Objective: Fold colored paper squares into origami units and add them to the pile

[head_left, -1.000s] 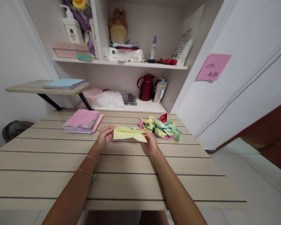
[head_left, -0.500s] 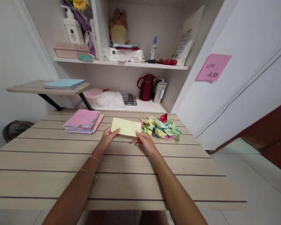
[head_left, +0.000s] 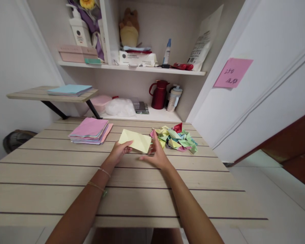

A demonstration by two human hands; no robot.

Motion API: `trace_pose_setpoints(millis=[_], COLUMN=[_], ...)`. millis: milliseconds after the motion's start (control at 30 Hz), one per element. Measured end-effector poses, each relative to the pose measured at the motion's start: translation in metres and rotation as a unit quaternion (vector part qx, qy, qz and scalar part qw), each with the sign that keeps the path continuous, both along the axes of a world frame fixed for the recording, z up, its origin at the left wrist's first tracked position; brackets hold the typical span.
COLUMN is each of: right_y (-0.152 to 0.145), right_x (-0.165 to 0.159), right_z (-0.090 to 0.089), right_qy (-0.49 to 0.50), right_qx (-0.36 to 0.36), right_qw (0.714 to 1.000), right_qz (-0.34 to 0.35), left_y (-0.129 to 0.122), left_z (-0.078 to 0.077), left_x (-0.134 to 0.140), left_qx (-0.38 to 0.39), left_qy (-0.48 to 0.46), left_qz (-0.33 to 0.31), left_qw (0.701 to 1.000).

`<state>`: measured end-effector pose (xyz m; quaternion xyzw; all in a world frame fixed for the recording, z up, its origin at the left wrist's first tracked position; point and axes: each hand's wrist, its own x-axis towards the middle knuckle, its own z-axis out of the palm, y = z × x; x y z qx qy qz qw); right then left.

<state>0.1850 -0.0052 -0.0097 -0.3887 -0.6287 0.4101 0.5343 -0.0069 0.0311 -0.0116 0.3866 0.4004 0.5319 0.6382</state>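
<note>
A pale yellow sheet of paper [head_left: 138, 139], folded to a long rectangle with a faint crease, is held above the table in front of me. My left hand [head_left: 121, 151] grips its left lower edge, thumb on top and fingers beneath. At its right end, my right hand [head_left: 157, 154] has thumb and fingers spread; whether a fingertip touches the paper I cannot tell. Behind that hand lies a pile of folded paper boats [head_left: 179, 137] in yellow, green, red and pink. To the left sits a stack of square coloured paper [head_left: 90, 130], pink on top.
A raised wooden shelf [head_left: 33, 95] on black legs carries blue paper sheets [head_left: 69, 89] at the left. Along the back of the slatted table [head_left: 132, 176], a cabinet holds a red jug [head_left: 159, 95], a tumbler [head_left: 174, 99] and a white plastic bag [head_left: 120, 107].
My right hand has let go of the yellow paper's right end and spread its fingers. The paper has tilted, its right end lower, while my left hand keeps hold.
</note>
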Motion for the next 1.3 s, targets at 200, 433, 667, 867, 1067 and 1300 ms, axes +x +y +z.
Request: trace_pose_setpoints(millis=[200,433,667,867,1067,1300], right_y=[0.003,0.007,0.008,0.012,0.011,0.01], right_x=[0.001,0.001,-0.003,-0.003,-0.004,-0.008], right_z=[-0.004,-0.01,-0.008,-0.009,-0.008,-0.017], right_qy=[-0.113,-0.115,-0.006,0.152,0.208,0.171], right_qx=[0.083,0.081,-0.035,-0.118,-0.125,-0.176], right_qw=[0.99,0.99,0.998,0.98,0.969,0.966], right_qz=[0.025,0.023,-0.043,-0.057,-0.044,0.082], left_y=[0.001,-0.004,-0.01,-0.015,-0.01,-0.007], left_z=[-0.001,0.0,0.001,0.003,-0.002,0.001], left_x=[-0.003,0.007,0.011,0.02,0.023,0.016], left_qx=[0.005,0.006,0.018,0.047,0.057,0.075], left_qy=[-0.004,0.044,0.069,0.075,0.086,0.094], left_qz=[-0.027,-0.04,-0.08,-0.105,-0.052,-0.001], left_qw=[1.0,0.998,0.994,0.991,0.993,0.993])
